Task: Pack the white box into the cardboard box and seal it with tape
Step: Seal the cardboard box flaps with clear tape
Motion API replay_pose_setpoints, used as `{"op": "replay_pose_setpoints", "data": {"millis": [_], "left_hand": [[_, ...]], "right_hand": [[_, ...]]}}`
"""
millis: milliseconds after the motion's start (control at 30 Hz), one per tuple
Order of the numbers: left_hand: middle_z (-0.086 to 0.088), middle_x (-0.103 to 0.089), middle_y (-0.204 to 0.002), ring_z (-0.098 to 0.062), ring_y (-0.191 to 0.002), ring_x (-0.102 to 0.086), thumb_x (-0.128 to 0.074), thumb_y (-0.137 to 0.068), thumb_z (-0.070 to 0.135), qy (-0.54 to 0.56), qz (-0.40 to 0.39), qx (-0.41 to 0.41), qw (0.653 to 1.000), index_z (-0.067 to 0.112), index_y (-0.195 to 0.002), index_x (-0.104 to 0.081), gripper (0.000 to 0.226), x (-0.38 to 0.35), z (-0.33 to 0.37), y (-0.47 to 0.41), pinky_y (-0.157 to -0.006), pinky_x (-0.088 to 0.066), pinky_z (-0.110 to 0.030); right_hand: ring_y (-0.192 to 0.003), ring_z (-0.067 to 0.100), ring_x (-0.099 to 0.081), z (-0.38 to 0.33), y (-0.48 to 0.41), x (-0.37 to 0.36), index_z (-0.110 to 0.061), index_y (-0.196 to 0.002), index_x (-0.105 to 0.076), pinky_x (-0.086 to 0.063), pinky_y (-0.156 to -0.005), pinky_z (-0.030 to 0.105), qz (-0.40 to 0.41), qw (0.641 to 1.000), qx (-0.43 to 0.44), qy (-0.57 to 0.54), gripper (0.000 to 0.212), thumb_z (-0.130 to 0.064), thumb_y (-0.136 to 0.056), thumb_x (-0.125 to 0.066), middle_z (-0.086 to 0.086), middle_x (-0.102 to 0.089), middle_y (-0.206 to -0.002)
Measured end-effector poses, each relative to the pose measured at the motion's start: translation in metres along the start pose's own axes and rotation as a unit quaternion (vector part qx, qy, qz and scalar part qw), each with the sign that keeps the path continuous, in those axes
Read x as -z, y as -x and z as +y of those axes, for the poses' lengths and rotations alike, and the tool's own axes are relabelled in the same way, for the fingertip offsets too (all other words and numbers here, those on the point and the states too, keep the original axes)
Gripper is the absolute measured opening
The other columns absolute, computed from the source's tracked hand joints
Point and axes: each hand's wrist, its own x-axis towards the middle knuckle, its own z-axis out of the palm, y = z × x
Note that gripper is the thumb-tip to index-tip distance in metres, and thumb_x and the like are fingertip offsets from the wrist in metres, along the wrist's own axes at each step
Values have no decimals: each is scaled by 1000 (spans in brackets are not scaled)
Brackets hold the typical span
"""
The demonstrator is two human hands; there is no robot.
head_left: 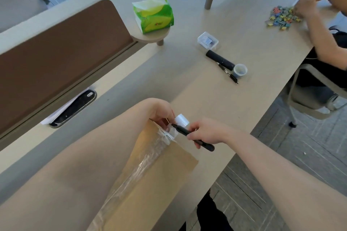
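Right, my right hand (206, 133) is clenched round the black cutter (182, 131), tip at the stretch of tape (171, 132) btw the roll (182, 119) and the cardboard box (169, 170). My left hand (161, 112) pinches the tape at the far edge. Box is shut, taped along the seam; white box not visible, prob. inside. Risks: blade sits v. close to my left fingers, so a slip nicks them; slack tape could tear ragged or lift.

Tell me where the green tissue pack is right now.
In the head view, the green plastic tissue pack stands far centre-left on a small round shelf at the end of the brown divider panel.
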Motion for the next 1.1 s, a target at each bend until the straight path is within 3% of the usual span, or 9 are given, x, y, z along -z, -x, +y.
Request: {"op": "replay_pose_setpoints", "data": {"millis": [100, 233, 367, 533, 667, 800, 900, 1033, 1100], "left_hand": [[-17, -68, -99, -33, -91, -66, -61, -92, -2, 17, -13, 1, 1000, -1, -107, -61, 15, 2, -1, -1, -83, -59, -36], [-12, -66, -93, -20, -79, -69, -58, -91, -7, 48, -6, -19, 999, 4, -101, -57, 14, 2, -1, -1, -62, -57, -22], [-15, -67, -107, -21, -94, -68, -61, -89, -4, 47, -13, -37, 998, 4, -106, -62, 18, 1, -4, -8, -84, -56, -25], [-10, -67, -100, -17, -88, -69, -60, -89, -7, 75, -16, -44, 996, 6, -105, -64, 21, 1, -6, -8, -76, -57, -21], [-7, -67, -94, -13, -83, -67, -59, -90, -8, 66, -18, -42, 997, 7, -102, -64, 20, -1, -4, -5, -69, -56, -18], [-8, -68, -90, -14, -77, -67, -59, -89, -10, 70, -10, -43, 997, 5, -102, -65, 21, -2, -4, -3, -64, -55, -18], [-14, -67, -94, -19, -79, -70, -61, -86, -13, 99, 32, -42, 994, 0, -103, -64, 21, 0, -7, -7, -66, -58, -20], [-16, -68, -96, -20, -80, -71, -61, -87, -12, 90, 58, -52, 993, -6, -105, -66, 20, -2, -7, -6, -70, -59, -22], [-14, -67, -89, -18, -76, -69, -62, -87, -11, 101, 100, -79, 987, -1, -91, -66, 11, -1, -4, -2, -67, -59, -20]], "right_hand": [[-67, 13, -60, -7, -5, -3, -14, -92, -69, -48, -70, 31, -6, 1000, 2, 26, 21, -31, -93, -56, -7, -72, -67], [-66, 15, -58, -15, -8, -6, -9, -88, -70, -50, -71, 32, 6, 998, -2, 61, 25, -28, -93, -55, -5, -70, -68], [-68, 18, -62, -19, -12, -6, -11, -82, -70, -55, -77, 39, 21, 995, -9, 100, 25, -29, -91, -55, -5, -71, -67], [-59, 19, -60, -26, -12, -3, -15, -75, -65, -56, -72, 38, 20, 989, -17, 144, 25, -29, -91, -53, -5, -71, -66], [-46, 16, -52, -31, -9, 0, -15, -88, -67, -46, -58, 27, 17, 983, -20, 181, 21, -27, -92, -51, -2, -71, -73], [-48, 15, -51, -28, -5, 3, -19, -81, -64, -41, -54, 24, 10, 974, -28, 225, 16, -23, -90, -52, -2, -69, -71], [-57, 21, -51, -13, 2, 5, -14, -88, -69, -37, -53, 24, -17, 961, -65, 267, 16, -22, -86, -56, -3, -60, -63], [-52, 14, -51, 3, 11, 12, -15, -87, -70, -41, -54, 24, -24, 978, -93, 187, 16, -22, -86, -56, -5, -65, -64], [-53, 12, -54, 1, 16, 13, -15, -83, -66, -39, -49, 22, 0, 989, -86, 116, 14, -19, -87, -54, -5, -67, -65]]}}
